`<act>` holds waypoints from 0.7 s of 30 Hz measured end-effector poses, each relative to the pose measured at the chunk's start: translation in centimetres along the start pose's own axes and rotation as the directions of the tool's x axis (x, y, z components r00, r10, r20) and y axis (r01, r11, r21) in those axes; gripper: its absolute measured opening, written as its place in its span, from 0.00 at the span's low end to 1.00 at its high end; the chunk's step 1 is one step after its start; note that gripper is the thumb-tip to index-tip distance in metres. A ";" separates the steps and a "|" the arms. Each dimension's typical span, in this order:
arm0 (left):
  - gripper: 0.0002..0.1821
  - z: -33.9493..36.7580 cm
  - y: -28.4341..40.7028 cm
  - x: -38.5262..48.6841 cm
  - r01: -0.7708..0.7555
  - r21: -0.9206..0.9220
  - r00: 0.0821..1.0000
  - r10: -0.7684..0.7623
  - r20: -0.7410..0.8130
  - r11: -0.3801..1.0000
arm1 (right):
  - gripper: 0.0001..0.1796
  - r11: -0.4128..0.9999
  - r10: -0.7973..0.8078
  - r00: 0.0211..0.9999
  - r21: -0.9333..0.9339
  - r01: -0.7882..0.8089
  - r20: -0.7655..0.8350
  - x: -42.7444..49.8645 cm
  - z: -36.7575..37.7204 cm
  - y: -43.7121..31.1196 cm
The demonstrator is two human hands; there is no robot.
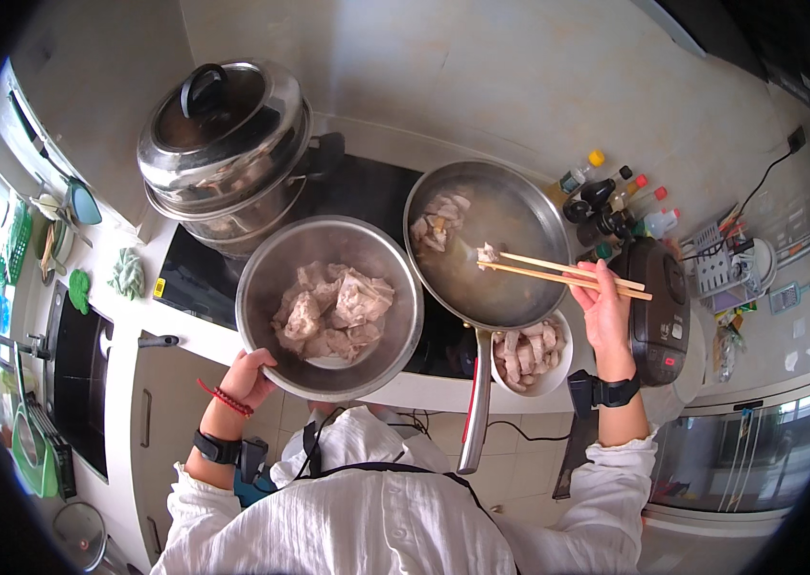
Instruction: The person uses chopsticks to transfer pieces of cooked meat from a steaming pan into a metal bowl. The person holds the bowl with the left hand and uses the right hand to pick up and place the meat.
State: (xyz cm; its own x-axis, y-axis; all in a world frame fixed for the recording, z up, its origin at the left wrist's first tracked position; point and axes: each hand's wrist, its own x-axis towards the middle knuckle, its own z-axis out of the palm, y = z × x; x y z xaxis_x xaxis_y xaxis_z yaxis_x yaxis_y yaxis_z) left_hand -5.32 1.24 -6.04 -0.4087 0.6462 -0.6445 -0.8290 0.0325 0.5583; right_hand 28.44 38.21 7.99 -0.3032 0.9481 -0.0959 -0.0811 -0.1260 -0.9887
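Observation:
My left hand [250,374] grips the near left rim of a steel bowl [329,236] with pale cooked meat pieces [347,302] in it. In my right hand [605,309] is a pair of wooden chopsticks [567,273], their tips around a small piece of meat [488,254] over a frying pan [506,172]. Cloudy liquid [513,215] stands in the pan, with more meat pieces [441,221] at its left side. A white bowl [564,363] of raw-looking or pale meat strips [529,352] sits by the pan's near right edge, partly under it.
A lidded steel steamer pot [232,158] stands back left on the black cooktop [376,187]. The pan's handle [477,410] juts over the counter's near edge. Several condiment bottles [599,198] and a dark rice cooker [660,309] stand right. A green cloth [127,273] lies left, near a sink [78,374].

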 end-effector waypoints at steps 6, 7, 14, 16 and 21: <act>0.18 -0.4 0.0 0.2 -0.009 0.014 0.999 0.008 0.035 1.000 | 0.17 1.000 0.015 0.990 0.021 -0.018 0.141 -1.9 3.6 0.7; 0.18 -0.5 -0.1 0.3 -0.010 0.013 0.999 0.009 0.052 1.000 | 0.17 0.999 0.028 0.982 0.029 -0.034 0.186 -2.3 4.4 1.1; 0.18 -1.0 -0.3 0.5 -0.006 -0.010 0.998 0.007 0.068 1.000 | 0.17 0.990 0.109 0.912 -0.127 -0.063 0.396 -4.9 8.1 3.5; 0.18 -1.2 -0.3 0.6 0.006 0.012 0.999 -0.006 0.038 1.000 | 0.16 0.997 0.075 0.926 -0.044 -0.063 0.371 -4.6 7.6 3.3; 0.18 -1.0 -0.2 0.7 -0.001 0.012 0.999 0.000 0.052 1.000 | 0.15 0.996 -0.059 0.982 0.077 0.046 0.182 -3.5 3.9 2.4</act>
State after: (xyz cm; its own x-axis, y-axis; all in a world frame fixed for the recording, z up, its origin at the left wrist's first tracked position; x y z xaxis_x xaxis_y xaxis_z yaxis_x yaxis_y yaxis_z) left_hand -5.78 0.94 -7.10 -0.3888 0.6847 -0.6165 -0.8239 0.0410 0.5652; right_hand 25.64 33.43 6.36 -0.4654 0.8850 -0.0147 -0.1680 -0.1046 -0.9802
